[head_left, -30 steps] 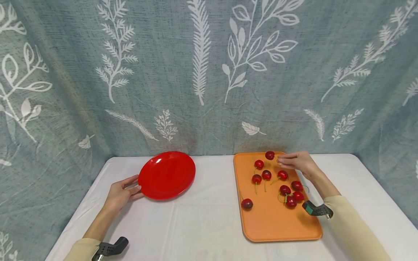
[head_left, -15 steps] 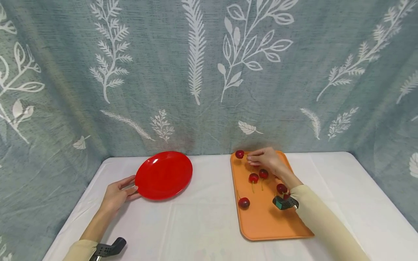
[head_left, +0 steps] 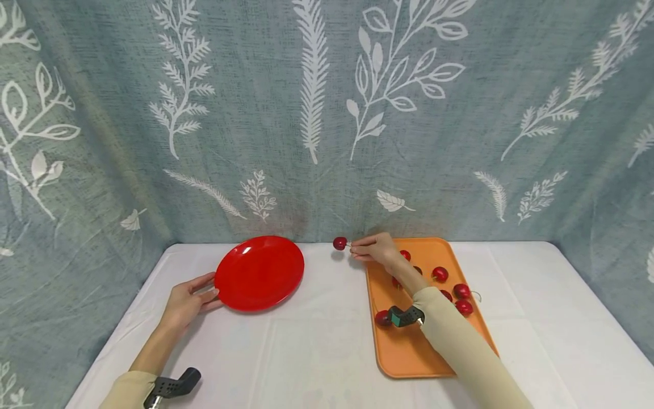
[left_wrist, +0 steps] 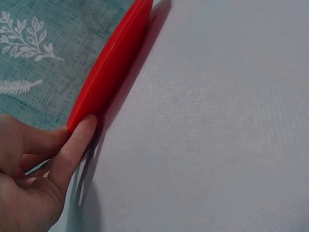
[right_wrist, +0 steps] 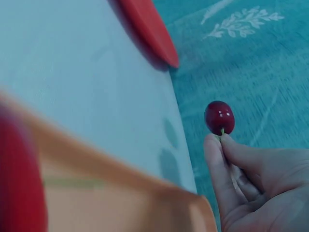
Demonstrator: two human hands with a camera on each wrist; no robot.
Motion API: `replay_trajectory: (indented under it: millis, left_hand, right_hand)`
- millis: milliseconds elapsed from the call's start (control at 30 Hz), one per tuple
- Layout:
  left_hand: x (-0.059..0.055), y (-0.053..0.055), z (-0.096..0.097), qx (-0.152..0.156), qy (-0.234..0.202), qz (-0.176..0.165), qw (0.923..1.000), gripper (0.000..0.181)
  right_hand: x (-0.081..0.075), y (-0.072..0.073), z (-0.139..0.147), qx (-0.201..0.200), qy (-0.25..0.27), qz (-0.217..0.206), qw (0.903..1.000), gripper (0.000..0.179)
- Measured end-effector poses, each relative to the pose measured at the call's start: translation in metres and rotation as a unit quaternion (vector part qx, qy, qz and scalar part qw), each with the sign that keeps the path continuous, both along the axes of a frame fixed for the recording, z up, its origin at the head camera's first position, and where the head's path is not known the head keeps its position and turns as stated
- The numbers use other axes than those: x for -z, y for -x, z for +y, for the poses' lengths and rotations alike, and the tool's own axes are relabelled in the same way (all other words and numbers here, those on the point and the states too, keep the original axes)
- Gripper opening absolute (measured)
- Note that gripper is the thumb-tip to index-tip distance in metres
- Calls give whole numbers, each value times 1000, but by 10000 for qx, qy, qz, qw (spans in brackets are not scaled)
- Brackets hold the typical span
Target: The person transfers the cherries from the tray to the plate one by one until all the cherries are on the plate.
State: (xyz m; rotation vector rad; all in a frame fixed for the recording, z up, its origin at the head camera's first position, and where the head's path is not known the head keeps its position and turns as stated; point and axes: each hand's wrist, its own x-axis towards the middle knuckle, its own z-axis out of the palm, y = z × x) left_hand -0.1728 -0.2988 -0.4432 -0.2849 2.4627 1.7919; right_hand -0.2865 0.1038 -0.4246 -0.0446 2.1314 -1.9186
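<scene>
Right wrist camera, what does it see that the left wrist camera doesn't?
Only the right wrist view: the right hand pinching a cherry by its stem, a blurry second cherry, and the orange tray.
Only the left wrist view: the left hand holding the red plate by its rim.
Both: the red plate, white tabletop and leaf-patterned curtain.

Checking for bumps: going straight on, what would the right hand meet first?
The right hand, its held cherry leading, would probably meet the red plate; with depth unclear, perhaps the curtain instead.
</scene>
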Motion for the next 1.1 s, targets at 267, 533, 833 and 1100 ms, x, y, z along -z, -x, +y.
replay_trajectory:
  millis: [267, 533, 833, 1100]
  left_hand:
    - [-1, 2, 1, -34, 102, 6, 9999, 54]
    - [0, 3, 4, -84, 150, -26, 9998, 53]
    - [-4, 0, 1, -66, 73, 7, 10000, 53]
    - [-5, 1, 3, -3, -41, 64, 10000, 52]
  right_hand:
    - [4, 3, -26, 30, 612, -220, 9979, 27]
    - [5, 8, -51, 151, 1192, -364, 9921, 29]
    - [6, 6, -91, 53, 1393, -297, 9898, 28]
    - [3, 0, -122, 17, 1227, -290, 9920, 26]
